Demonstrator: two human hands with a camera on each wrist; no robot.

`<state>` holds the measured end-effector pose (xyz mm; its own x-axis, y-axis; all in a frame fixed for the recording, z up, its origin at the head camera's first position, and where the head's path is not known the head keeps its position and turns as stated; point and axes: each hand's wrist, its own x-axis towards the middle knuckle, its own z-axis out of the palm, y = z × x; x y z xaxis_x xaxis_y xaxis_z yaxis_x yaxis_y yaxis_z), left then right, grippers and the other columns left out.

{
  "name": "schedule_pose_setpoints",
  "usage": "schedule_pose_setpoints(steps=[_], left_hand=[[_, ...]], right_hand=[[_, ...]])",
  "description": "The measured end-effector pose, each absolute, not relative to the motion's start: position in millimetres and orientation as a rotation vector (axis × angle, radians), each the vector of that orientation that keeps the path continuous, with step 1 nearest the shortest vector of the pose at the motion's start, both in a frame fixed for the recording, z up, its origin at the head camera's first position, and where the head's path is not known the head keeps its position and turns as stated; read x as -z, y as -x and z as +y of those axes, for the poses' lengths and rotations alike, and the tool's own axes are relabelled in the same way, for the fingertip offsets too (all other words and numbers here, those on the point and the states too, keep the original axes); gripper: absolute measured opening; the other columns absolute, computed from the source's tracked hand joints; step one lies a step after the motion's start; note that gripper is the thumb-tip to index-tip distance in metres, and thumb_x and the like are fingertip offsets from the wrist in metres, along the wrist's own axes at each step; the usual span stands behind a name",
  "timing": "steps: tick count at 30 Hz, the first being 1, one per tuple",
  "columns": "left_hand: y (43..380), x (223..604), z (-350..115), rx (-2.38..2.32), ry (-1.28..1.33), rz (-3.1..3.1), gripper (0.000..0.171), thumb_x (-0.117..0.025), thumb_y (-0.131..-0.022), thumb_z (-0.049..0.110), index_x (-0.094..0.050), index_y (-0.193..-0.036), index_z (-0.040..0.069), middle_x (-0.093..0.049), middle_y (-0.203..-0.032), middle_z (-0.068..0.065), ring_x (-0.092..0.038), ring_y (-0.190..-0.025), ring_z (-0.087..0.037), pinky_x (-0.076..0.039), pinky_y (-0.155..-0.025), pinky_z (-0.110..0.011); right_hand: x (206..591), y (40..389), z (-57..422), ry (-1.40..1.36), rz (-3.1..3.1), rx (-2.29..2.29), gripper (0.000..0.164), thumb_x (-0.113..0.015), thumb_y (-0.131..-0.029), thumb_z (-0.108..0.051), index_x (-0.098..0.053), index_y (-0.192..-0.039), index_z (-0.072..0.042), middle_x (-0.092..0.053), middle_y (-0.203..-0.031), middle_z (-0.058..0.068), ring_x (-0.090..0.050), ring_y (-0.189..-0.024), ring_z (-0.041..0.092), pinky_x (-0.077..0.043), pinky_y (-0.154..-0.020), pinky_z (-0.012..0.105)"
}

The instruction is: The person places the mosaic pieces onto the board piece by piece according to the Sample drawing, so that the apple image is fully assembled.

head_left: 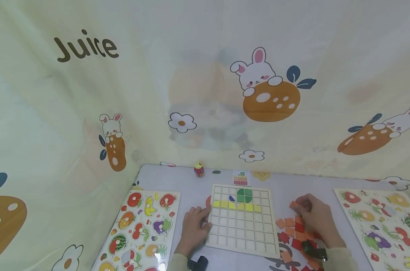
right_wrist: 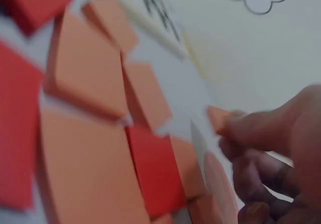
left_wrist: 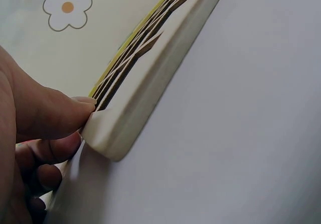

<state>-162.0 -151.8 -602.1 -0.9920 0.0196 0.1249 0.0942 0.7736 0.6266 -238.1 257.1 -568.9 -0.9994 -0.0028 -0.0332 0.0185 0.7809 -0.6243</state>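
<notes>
1. Currently, your right hand (head_left: 315,216) pinches one orange tile (head_left: 294,204) between thumb and fingertips (right_wrist: 235,128); that grip is curled tight, and the tile is lifted just above the desk (head_left: 178,177). The right wrist view shows only a small pale-orange corner (right_wrist: 216,117) poking out of the pinch; the picture is blurred there.
2. The held tile looks flat, thin and plain orange, matching the loose tiles under your hand.
3. Loose tile pile (head_left: 294,233): orange and red squares, some overlapping, lying on the desk just right of the grid board and partly under your right hand.
4. Your left hand (head_left: 194,226) rests against the left edge of the grid board (head_left: 242,235). The left wrist view shows the thumb (left_wrist: 55,113) pressed on the board's rounded corner (left_wrist: 108,133), the other fingers curled beneath; the grip is closed on that edge.
5. Grid board contents: a pale wooden tray of square cells. One row of yellow tiles (head_left: 237,205) spans it; above sit a green round shape (head_left: 244,195) and a small blue piece (head_left: 231,198). Lower cells are bare wood.
6. Small pattern card (head_left: 241,177) lies just beyond the board's far edge.
7. Fruit puzzle boards lie at far left (head_left: 140,229) and far right (head_left: 384,222) of the desk.
</notes>
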Motion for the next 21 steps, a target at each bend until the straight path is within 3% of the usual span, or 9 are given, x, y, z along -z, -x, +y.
schedule_pose_setpoints(steps=[4,6,10,14,17,21], left_hand=[[162,599,-151,1.031,0.085,-2.859,0.054,-0.072,-0.089,0.017,-0.068,-0.142,0.013,-0.047,-0.084,0.014,-0.037,-0.085,-0.003,-0.032,-0.081,-0.030],[162,598,-151,1.038,0.082,-2.857,0.054,-0.072,-0.089,0.017,-0.068,-0.142,0.013,-0.047,-0.084,0.013,-0.037,-0.085,-0.003,-0.032,-0.081,-0.031],[161,597,-150,1.035,0.092,-2.842,0.054,-0.072,-0.088,0.016,-0.068,-0.142,0.012,-0.048,-0.084,0.013,-0.037,-0.085,-0.003,-0.032,-0.081,-0.030],[161,596,-150,1.024,0.102,-2.831,0.054,-0.073,-0.088,0.016,-0.069,-0.141,0.011,-0.048,-0.083,0.013,-0.037,-0.085,-0.003,-0.032,-0.081,-0.030],[161,597,-150,1.022,0.098,-2.837,0.054,-0.073,-0.087,0.016,-0.069,-0.141,0.012,-0.048,-0.083,0.013,-0.037,-0.085,-0.003,-0.032,-0.081,-0.030],[162,599,-151,1.021,0.090,-2.847,0.054,-0.072,-0.088,0.016,-0.069,-0.142,0.013,-0.047,-0.084,0.014,-0.036,-0.085,-0.003,-0.032,-0.081,-0.030]], right_hand=[[569,233,250,-0.008,2.936,1.178,0.051,-0.066,-0.104,-0.049,-0.064,-0.138,-0.011,-0.074,-0.109,0.013,-0.065,-0.088,0.018,-0.049,-0.068,0.026],[568,230,244,-0.038,2.907,1.274,0.053,-0.067,-0.102,-0.053,-0.068,-0.137,-0.013,-0.076,-0.109,0.011,-0.064,-0.086,0.012,-0.050,-0.069,0.023],[566,223,229,-0.007,2.856,1.480,0.048,-0.073,-0.100,-0.045,-0.072,-0.135,-0.013,-0.079,-0.103,0.009,-0.065,-0.084,0.002,-0.051,-0.071,0.019],[564,216,216,0.062,2.765,1.615,0.043,-0.071,-0.104,-0.031,-0.068,-0.142,-0.013,-0.074,-0.100,0.011,-0.062,-0.083,0.008,-0.050,-0.062,0.023],[562,213,205,-0.024,2.674,1.616,0.043,-0.068,-0.105,-0.038,-0.068,-0.143,-0.018,-0.069,-0.103,0.009,-0.057,-0.084,0.015,-0.045,-0.054,0.028],[563,212,192,-0.099,2.679,1.544,0.046,-0.074,-0.099,-0.044,-0.070,-0.138,-0.019,-0.074,-0.105,0.008,-0.065,-0.088,0.014,-0.050,-0.062,0.024]])
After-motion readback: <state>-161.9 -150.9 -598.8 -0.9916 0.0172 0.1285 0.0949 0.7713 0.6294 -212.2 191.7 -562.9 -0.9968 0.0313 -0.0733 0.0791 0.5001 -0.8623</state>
